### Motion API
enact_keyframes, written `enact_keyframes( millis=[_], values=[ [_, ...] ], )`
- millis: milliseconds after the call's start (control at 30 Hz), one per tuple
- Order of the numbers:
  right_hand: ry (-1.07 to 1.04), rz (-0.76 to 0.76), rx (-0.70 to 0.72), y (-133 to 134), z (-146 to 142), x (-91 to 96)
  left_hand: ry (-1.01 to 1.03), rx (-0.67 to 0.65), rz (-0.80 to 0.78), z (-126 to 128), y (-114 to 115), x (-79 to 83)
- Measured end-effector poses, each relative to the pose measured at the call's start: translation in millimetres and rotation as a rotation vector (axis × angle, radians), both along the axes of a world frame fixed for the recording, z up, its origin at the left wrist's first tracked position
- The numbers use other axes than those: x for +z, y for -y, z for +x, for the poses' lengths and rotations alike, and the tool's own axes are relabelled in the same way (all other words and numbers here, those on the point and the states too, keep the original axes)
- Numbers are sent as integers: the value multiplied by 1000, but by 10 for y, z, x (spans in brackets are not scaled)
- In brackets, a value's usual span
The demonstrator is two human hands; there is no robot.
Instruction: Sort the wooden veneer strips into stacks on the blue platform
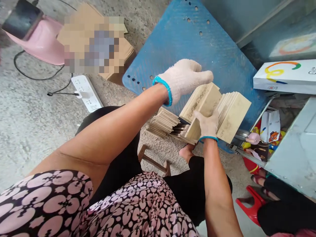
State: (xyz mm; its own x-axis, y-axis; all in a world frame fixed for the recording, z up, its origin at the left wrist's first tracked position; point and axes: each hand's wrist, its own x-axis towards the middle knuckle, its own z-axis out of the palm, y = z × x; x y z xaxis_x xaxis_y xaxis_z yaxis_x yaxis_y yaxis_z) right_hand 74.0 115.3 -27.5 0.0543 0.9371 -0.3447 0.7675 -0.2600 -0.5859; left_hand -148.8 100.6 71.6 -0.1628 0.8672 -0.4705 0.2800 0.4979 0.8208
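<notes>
My left hand (186, 79), in a cream knit glove with a blue cuff, is above the upper end of a stack of thin pale wooden boards (195, 100). Its fingers are partly spread, and no object shows in them. My right hand (208, 123), gloved the same way, grips a wooden board (211, 102) between thumb and fingers, among the boards standing on edge. To its right leans another group of boards (233, 118) with dark specks on its face. Lower left, more thin boards (164, 123) lie in a fanned pile.
A blue plastic board with holes (177, 42) lies beneath. Around it are a cardboard box (120, 59), a white power strip (86, 93), a pink stool (46, 39) and a white printed box (286, 75). A small wooden stool (154, 161) and another person's leg (283, 210) are nearby.
</notes>
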Motion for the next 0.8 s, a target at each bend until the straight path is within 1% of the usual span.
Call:
enact_keyframes(
  millis=[67, 100, 233, 300, 367, 433, 533, 667, 800],
  values=[
    [-6, 6, -17, -158, -64, -131, -133, -39, 58, -30, 7, 36],
    [9, 14, -23, -238, -106, -190, -169, -43, 53, -40, 5, 42],
    [219, -5, -58, -479, -295, -341, -243, -52, 84, -62, -19, 17],
    [337, -51, -78, -534, -371, -382, -259, -48, 125, -74, -19, -1],
    [408, -99, -91, -556, -419, -426, -262, -32, 146, -87, -6, -10],
    [465, -128, -88, -564, -442, -480, -257, -20, 131, -95, 12, -12],
    [509, -131, -66, -578, -444, -580, -235, -27, 96, -85, 23, -17],
    [534, -70, -22, -608, -396, -747, -222, -34, 71, -43, 17, -26],
    [503, 71, 108, -615, -269, -911, -231, -76, 104, -12, 38, 9]
  ],
)
